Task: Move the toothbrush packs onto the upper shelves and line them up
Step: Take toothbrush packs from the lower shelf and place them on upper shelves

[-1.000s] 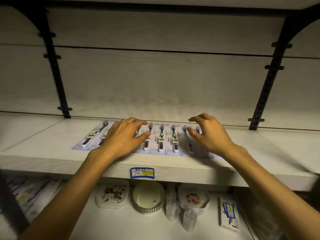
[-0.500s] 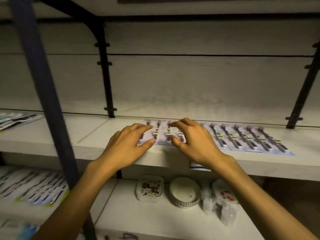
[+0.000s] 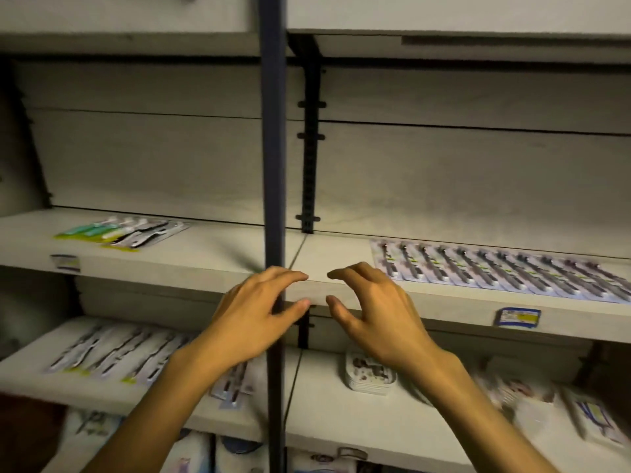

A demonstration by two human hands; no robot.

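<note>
A: Far left, upper pale wood-look shelf [image 3: 211,257]: small fan of green and black toothbrush packs [image 3: 123,231] lying flat. Below that, row of dark-handled toothbrush packs [image 3: 116,353] flat on lower left shelf [image 3: 30,380], blurred.

B: Hands?

A: Left hand [image 3: 252,322] at dark blue vertical post [image 3: 273,165], fingers curled loosely apart, holding nothing. Right hand [image 3: 379,319] just beside it, same half-spread claw, also empty. Both in front of upper shelf edge, between the two groups.

B: Right side?

A: Long lined-up row of blister-card toothbrush packs [image 3: 495,271] flat on upper shelf, overlapping. Blue-and-yellow price tag [image 3: 517,317] on shelf edge beneath. White patterned dish stack [image 3: 370,372] on lower shelf.
</note>
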